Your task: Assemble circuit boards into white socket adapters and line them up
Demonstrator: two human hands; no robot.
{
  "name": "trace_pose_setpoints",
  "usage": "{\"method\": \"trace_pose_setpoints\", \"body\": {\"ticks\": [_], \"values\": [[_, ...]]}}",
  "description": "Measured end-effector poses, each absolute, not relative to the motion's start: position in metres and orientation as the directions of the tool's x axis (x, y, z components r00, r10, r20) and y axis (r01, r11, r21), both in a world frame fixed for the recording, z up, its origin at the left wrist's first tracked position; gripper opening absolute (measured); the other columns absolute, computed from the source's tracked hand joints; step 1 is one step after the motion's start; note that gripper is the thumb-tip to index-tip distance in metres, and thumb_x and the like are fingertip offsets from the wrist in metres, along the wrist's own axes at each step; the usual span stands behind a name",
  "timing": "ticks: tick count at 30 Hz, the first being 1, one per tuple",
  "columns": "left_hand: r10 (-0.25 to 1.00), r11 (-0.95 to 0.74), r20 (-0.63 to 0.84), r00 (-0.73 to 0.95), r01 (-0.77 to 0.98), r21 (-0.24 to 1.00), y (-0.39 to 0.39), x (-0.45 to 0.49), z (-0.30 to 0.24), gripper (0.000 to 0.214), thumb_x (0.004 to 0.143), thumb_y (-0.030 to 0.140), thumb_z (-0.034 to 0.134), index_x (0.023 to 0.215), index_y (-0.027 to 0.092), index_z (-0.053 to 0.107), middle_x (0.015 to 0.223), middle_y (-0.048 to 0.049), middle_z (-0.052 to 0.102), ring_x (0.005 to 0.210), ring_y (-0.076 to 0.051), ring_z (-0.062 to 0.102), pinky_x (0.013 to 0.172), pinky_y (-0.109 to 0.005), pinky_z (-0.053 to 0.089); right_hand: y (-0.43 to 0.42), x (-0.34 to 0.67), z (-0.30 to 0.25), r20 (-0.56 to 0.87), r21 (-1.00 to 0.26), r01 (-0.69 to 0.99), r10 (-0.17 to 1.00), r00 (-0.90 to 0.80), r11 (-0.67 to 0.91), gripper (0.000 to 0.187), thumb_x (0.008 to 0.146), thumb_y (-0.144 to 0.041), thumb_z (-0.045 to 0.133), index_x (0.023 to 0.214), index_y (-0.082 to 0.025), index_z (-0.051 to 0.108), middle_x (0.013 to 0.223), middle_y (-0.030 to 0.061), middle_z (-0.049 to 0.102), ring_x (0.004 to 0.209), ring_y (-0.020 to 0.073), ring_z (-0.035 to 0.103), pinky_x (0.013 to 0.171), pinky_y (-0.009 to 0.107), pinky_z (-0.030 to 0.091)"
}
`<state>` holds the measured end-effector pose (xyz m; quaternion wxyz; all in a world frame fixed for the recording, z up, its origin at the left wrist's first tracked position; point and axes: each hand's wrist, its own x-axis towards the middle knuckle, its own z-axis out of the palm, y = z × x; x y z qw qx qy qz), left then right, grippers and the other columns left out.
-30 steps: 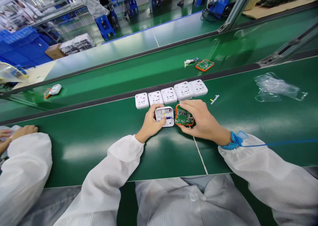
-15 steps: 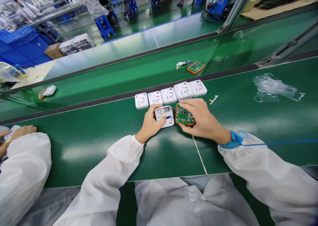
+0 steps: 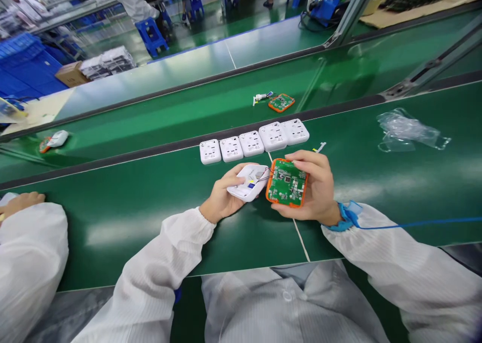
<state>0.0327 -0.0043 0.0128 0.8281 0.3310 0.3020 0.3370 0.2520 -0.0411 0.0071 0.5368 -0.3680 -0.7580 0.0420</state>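
My left hand point(image 3: 220, 198) grips a white plastic housing point(image 3: 249, 182), lifted off the green table and tilted. My right hand point(image 3: 315, 187) holds a green circuit board in an orange frame point(image 3: 286, 183), tipped up towards me. Thin wires join the board to the housing. Just beyond both hands a row of several white socket modules point(image 3: 253, 142) lies along the table's far edge. A blue wrist strap point(image 3: 348, 215) with a blue cord is on my right wrist.
A crumpled clear plastic bag point(image 3: 408, 130) lies at the right. On the conveyor belt point(image 3: 169, 114) behind are an orange-framed board point(image 3: 281, 102) and a white part with a board point(image 3: 55, 139). A co-worker's hand and white sleeve point(image 3: 22, 242) sit at the left.
Both hands have lifted the housing and the board off the table and tilted them towards me. The items on the belt have drifted left.
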Motion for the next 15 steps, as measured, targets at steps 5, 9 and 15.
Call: {"method": "trace_pose_setpoints", "body": {"ticks": [5, 9, 15], "values": [[0.801, 0.525, -0.281, 0.528, -0.397, 0.753, -0.007, 0.037, 0.012, 0.043, 0.070, 0.032, 0.071, 0.110, 0.018, 0.063, 0.105, -0.0096, 0.068, 0.086, -0.024, 0.067, 0.072, -0.035, 0.055, -0.040, 0.248, 0.006, 0.790, -0.490, 0.427, 0.594, -0.151, 0.760, 0.080, 0.081, -0.055, 0.080, 0.146, -0.034, 0.039, 0.125, 0.0123, 0.054, 0.112, 0.0371, 0.059, 0.092, 0.058, 0.057], [0.922, 0.326, -0.160, 0.352, -0.485, 0.812, -0.014, 0.043, 0.012, 0.053, 0.065, 0.028, 0.076, 0.112, 0.024, 0.054, 0.108, -0.0046, 0.066, 0.099, -0.025, 0.065, 0.086, -0.038, 0.055, -0.042, 0.240, -0.003, 0.655, -0.620, 0.430, 0.735, -0.176, 0.656, 0.083, 0.081, -0.052, 0.081, 0.147, -0.033, 0.035, 0.135, 0.0153, 0.049, 0.127, 0.0403, 0.052, 0.103, 0.062, 0.052], [0.894, 0.409, -0.213, 0.393, -0.528, 0.744, -0.023, 0.048, 0.009, 0.070, 0.064, 0.023, 0.087, 0.122, 0.029, 0.049, 0.107, -0.0010, 0.063, 0.092, -0.019, 0.064, 0.076, -0.031, 0.055, -0.039, 0.226, -0.020, 0.559, -0.585, 0.535, 0.781, -0.277, 0.609, 0.084, 0.083, -0.060, 0.080, 0.150, -0.029, 0.039, 0.136, 0.0165, 0.055, 0.129, 0.0418, 0.051, 0.105, 0.064, 0.048]]}}
